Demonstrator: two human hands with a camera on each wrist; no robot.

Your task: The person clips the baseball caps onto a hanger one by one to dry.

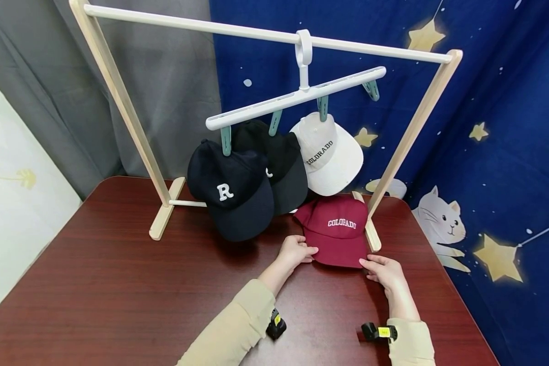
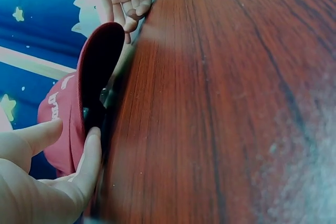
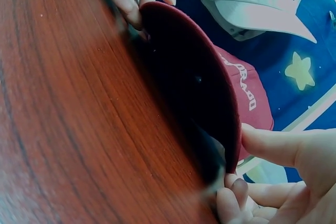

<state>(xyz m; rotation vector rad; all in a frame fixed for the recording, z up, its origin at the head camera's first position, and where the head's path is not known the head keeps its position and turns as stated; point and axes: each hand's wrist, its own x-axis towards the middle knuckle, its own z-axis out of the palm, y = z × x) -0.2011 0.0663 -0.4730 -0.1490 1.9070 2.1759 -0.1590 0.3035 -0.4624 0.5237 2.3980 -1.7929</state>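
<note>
A maroon baseball cap [image 1: 336, 236] lettered COLORADO sits low over the table, front towards me, below the white cap. My left hand [image 1: 296, 251] pinches its brim at the left side, thumb above and fingers beneath. At the brim's right corner, my right hand [image 1: 385, 272] pinches the edge between thumb and fingers, as the right wrist view shows. Seen from there, the brim's underside [image 3: 184, 66] is dark and tilts up from the table. On the hanger [image 1: 297, 97], a teal clip [image 1: 371, 90] at the right end holds nothing.
Three caps hang from teal clips: a navy cap [image 1: 231, 190] with an R, a black cap [image 1: 279, 168] and a white cap [image 1: 329, 152]. A wooden rack [image 1: 192, 23] carries the hanger; its right foot [image 1: 373, 236] stands beside the maroon cap. Below lies a brown table [image 1: 142, 300].
</note>
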